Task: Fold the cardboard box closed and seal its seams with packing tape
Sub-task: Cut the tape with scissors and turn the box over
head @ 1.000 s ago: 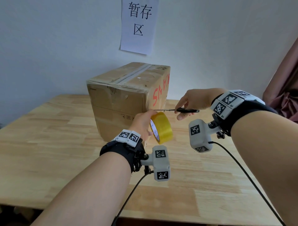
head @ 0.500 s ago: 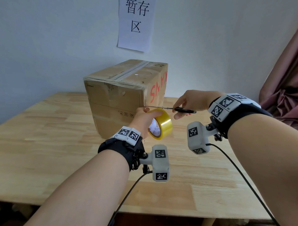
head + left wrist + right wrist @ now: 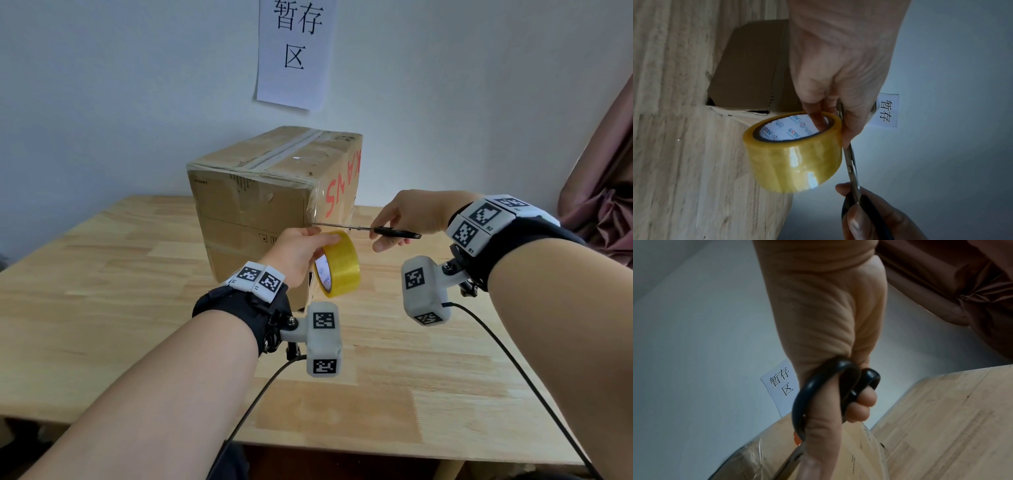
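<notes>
The cardboard box [image 3: 274,202] is stood on the wooden counter [image 3: 102,308] near the wall, its top flaps folded shut and a strip of tape already laid along the top centre seam; clear tape is also seen wrapped over the near top edge and down the near right corner. The roll of yellow packing tape [image 3: 337,263] is held by the left hand [image 3: 298,253] just in front of that corner, with a finger hooked through the core [image 3: 797,128] and the thumb pressed on the outer rim, apparently so that the strip running from roll to box is kept taut for cutting; the strip itself is too clear to be made out with certainty. The scissors [image 3: 370,229] are gripped in the right hand [image 3: 407,219], fingers threaded through the black loops [image 3: 830,386], and the blades are laid level with their tips at the box's corner, just above the roll. The blades appear nearly closed, so the cut is judged to be under way or just made. Slack in the tape would likely let the blades fold it rather than shear it, which explains the firm hold on the roll. A paper sign [image 3: 296,51] is fixed to the wall above the box.
</notes>
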A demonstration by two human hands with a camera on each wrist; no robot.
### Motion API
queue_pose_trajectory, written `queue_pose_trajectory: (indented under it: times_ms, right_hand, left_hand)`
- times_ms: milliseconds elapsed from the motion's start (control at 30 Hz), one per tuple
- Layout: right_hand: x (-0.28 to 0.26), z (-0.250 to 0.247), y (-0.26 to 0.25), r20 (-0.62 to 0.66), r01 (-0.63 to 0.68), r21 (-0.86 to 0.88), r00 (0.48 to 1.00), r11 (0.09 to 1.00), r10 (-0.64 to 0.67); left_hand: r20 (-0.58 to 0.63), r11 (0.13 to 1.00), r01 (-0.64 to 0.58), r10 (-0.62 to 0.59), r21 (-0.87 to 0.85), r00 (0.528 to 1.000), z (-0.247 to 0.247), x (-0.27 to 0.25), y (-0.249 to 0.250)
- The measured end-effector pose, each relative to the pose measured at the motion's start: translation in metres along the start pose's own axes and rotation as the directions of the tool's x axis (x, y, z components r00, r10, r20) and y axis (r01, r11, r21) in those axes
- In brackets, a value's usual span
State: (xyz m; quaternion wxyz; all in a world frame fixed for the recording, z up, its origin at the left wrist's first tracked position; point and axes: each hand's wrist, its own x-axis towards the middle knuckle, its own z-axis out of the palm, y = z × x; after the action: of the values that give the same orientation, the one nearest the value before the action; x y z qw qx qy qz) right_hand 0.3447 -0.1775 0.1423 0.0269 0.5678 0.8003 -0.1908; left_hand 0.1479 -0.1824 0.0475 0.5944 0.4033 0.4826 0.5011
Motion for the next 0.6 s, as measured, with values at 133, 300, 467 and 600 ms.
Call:
queue_pose_trajectory:
  times_ms: [133,300,467,600]
  right_hand:
    - [-0.004,-0.003,-0.002,0.004,-0.016,-0.048,1.000,0.999,0.016]
    - [-0.006,0.005,0.003,0.026,-0.049,-0.059,0.998,0.997,0.050]
    - [-0.010,0.027,0.027,0.014,-0.162,-0.017,0.987,0.987,0.162]
    - [-0.012,0.058,0.056,-0.037,-0.250,0.237,0.963,0.939,0.266]
  left_hand:
    - [0.048,0.999,0.012,-0.015,0.052,0.999,-0.001,0.002,0.005]
    - [0.030,0.993,0.018,-0.022,0.119,0.999,0.001,0.004,-0.004]
    - [0.045,0.986,0.026,-0.034,0.165,0.998,0.002,0.006,-0.021]
    - [0.043,0.920,-0.023,0.007,0.391,0.999,0.011,0.006,-0.039]
